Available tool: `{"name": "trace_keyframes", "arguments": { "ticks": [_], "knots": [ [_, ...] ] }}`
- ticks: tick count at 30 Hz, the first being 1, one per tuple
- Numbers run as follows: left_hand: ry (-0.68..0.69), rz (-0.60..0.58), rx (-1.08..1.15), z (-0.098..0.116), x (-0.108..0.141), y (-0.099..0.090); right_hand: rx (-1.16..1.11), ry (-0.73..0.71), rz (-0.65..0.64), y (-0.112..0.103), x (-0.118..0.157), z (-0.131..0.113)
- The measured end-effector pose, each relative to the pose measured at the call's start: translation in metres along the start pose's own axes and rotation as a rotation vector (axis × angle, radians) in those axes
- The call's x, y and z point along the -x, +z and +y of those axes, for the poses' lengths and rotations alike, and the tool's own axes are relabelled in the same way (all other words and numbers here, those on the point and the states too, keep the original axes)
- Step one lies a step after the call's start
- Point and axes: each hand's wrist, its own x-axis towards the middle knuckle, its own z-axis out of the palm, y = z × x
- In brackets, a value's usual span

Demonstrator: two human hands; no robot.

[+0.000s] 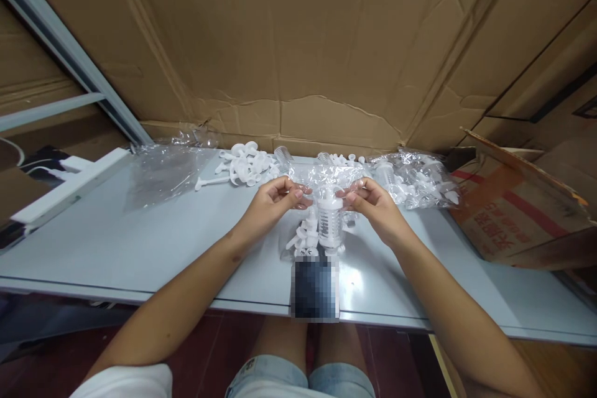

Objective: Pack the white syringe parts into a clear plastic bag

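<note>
Both hands pinch the upper edge of a clear plastic bag (pixel 326 175), one at each side, at the middle of the grey table. My left hand (pixel 280 196) is closed on the bag's left side. On its right side, my right hand (pixel 370 199) is closed in the same way. Below and between the hands are a clear ribbed cylinder (pixel 330 224) with a white top and several small white parts (pixel 304 237); whether they lie inside the bag is hard to tell. A pixelated dark rectangle (pixel 314 289) is at the table's front edge.
Behind my left hand lies a pile of white plastic parts (pixel 247 165). Filled clear bags (pixel 417 180) are at the back right, beside an open cardboard box (pixel 522 205). A flat clear bag (pixel 161 171) and a white power strip (pixel 69 189) lie left. Cardboard (pixel 280 31) stands behind.
</note>
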Motion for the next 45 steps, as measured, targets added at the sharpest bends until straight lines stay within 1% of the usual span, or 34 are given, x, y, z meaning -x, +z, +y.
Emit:
{"name": "trace_keyframes", "arguments": {
  "ticks": [4,12,17,21,27,30,34,36,39,41,45],
  "knots": [
    [0.018,0.025,-0.021,0.000,0.000,0.001,-0.008,-0.002,0.004,-0.001,-0.001,0.002],
    [0.067,0.094,-0.036,-0.009,-0.001,0.003,-0.078,-0.013,0.083,0.002,0.002,0.004],
    [0.134,0.143,-0.091,-0.012,-0.001,0.002,-0.057,-0.054,0.107,0.004,0.002,0.006],
    [0.165,0.127,-0.068,-0.008,-0.001,0.002,-0.032,-0.090,0.120,0.006,0.002,0.004],
    [0.121,0.095,0.051,-0.001,0.001,0.005,0.136,-0.205,0.185,0.009,0.007,0.003],
    [0.169,0.043,0.003,-0.002,0.002,0.004,0.194,-0.253,0.214,0.010,0.009,0.004],
    [0.229,-0.100,-0.133,-0.004,0.002,-0.001,0.191,-0.265,0.209,0.012,0.012,0.002],
    [0.205,-0.147,-0.124,-0.005,0.001,-0.002,0.185,-0.270,0.197,0.013,0.013,0.001],
    [0.114,-0.195,-0.011,-0.008,-0.001,-0.004,0.179,-0.285,0.187,0.014,0.014,0.001],
    [0.083,-0.237,0.014,-0.008,-0.001,-0.004,0.178,-0.291,0.181,0.014,0.014,0.002],
    [0.094,-0.318,-0.133,-0.002,0.001,-0.005,0.177,-0.290,0.166,0.014,0.014,0.003]
  ]
}}
